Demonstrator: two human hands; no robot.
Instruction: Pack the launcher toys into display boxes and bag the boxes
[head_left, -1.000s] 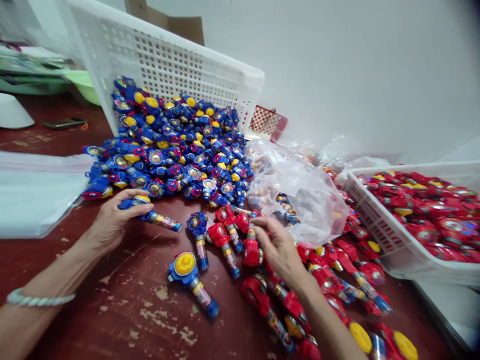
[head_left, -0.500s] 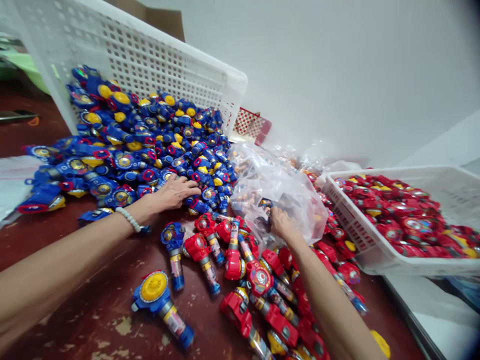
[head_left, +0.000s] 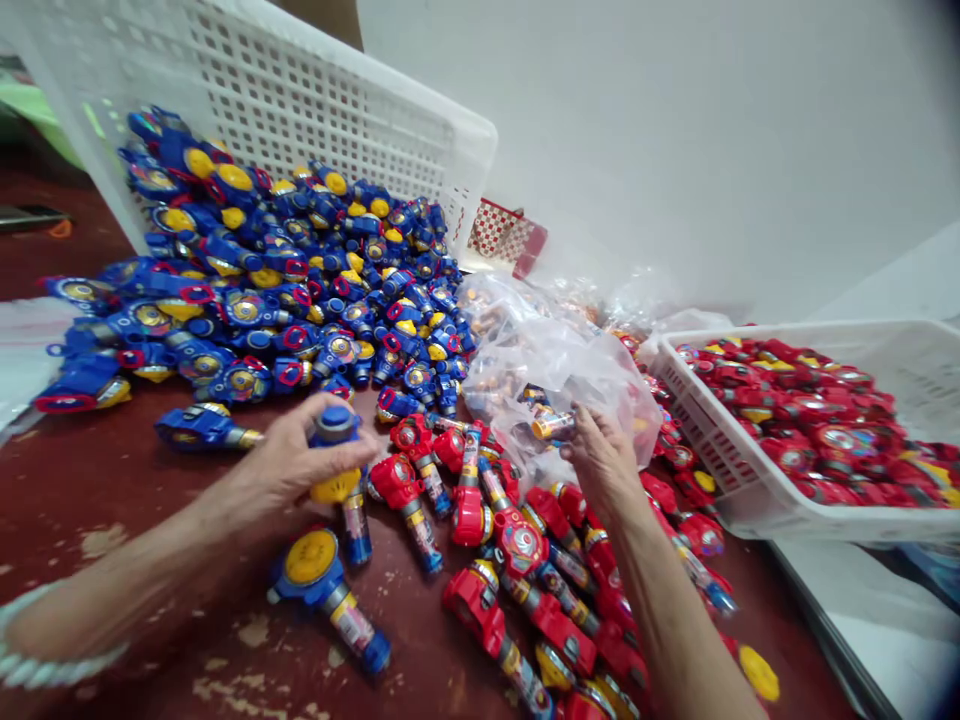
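My left hand (head_left: 281, 462) is closed around a blue-and-yellow plastic toy (head_left: 334, 428), held just above the table near the blue heap. In my right hand (head_left: 606, 458) is a small printed tube with a yellow end (head_left: 553, 425), pinched at the mouth of a clear plastic bag (head_left: 517, 350) full of similar tubes. Below my left hand lies a blue toy with a yellow disc (head_left: 311, 558) and a tube fitted as its handle. Red toys with tubes (head_left: 521, 548) lie piled beside and under my right forearm.
A tipped white basket (head_left: 330, 95) spills a large heap of blue toys (head_left: 247, 310) at the left. On the right, another white basket (head_left: 787, 520) holds red toys (head_left: 840, 440). A checked red-and-white item (head_left: 495, 230) stands by the wall. The dark red table (head_left: 217, 600) has worn patches.
My left hand has drawn back from the blue heap towards me with a toy in it. My right hand has lifted slightly out of the bag, bringing a tube into sight.
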